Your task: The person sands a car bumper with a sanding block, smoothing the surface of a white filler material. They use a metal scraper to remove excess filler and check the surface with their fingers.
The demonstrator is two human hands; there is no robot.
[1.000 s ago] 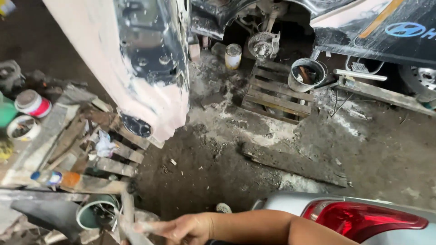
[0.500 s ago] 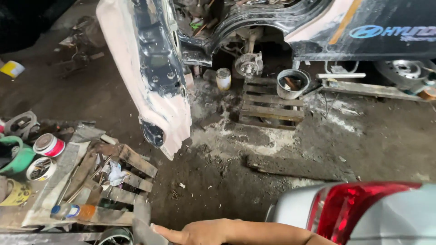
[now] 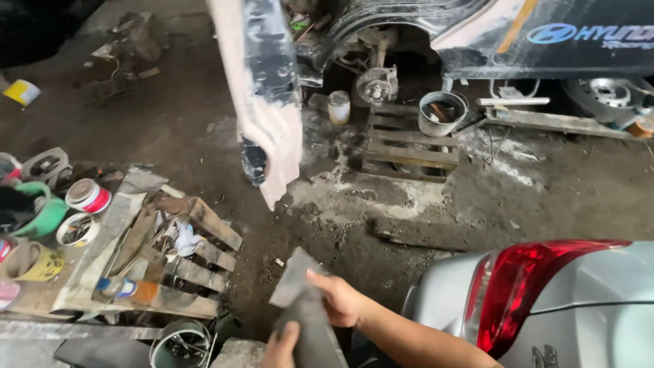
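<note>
Sandpaper sheet (image 3: 303,307) sits between both hands: right hand (image 3: 340,300) is closed on its upper edge, left hand (image 3: 281,346) grips its lower part, above the wooden pallet (image 3: 184,266).

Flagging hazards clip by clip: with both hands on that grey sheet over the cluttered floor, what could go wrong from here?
1. The grey sheet is gripped by the right hand and left hand with bare skin; its edges might scrape or cut.
2. The pallet beside the hands is strewn with cans and tools, a likely trip hazard.
3. The sheet is close to the silver car; swinging it could scratch the paint.
</note>
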